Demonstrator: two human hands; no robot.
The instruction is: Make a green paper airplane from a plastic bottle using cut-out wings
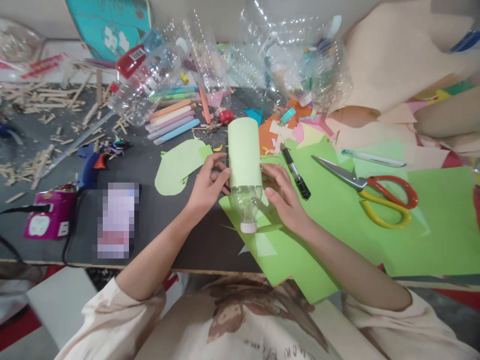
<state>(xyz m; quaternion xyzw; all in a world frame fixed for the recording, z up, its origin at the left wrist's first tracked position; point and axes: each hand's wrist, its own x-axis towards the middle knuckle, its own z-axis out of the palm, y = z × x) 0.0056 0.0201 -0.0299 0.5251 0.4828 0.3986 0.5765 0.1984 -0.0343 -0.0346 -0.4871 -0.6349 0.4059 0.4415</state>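
Note:
A clear plastic bottle (pixel 245 202) with a white cap lies in front of me, its cap end pointing towards my body. Pale green paper (pixel 243 150) covers the body of the bottle, leaving the clear shoulder and neck bare. To the left of it is my left hand (pixel 210 181), fingers loosely bent and apart, with the tips close against the bottle's side. My right hand (pixel 283 192) is on the other side, its fingers spread and the fingertips near the paper's edge. Neither hand is wrapped round the bottle; whether the fingertips touch it, I cannot tell.
Green paper sheets (pixel 442 215) spread to the right, bearing scissors (pixel 360 182), a black marker (pixel 296 172) and a white pen (pixel 373 157). A pale green cutout (pixel 176 167), phone (pixel 118 220) and glue gun (pixel 88 162) are left. Behind are coloured sticks (pixel 174 120) and plastic bottles (pixel 258 65).

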